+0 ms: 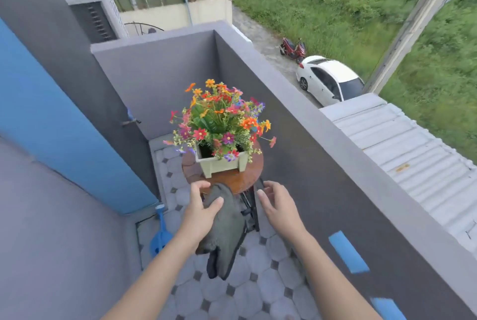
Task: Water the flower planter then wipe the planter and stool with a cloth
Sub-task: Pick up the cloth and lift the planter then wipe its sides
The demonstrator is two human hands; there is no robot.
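Note:
A pale green planter full of bright mixed flowers stands on a round brown stool in the balcony corner. The stool top looks wet and shiny. My left hand grips a grey-green cloth that hangs down from it, its upper end at the stool's near edge. My right hand hovers just right of the cloth with fingers spread and nothing in it. The stool's dark legs are partly hidden behind the cloth and hands.
A blue watering can stands on the tiled floor at the left wall. A grey parapet wall runs along the right, a tap sticks out of the left wall. Far below are a white car and a red scooter.

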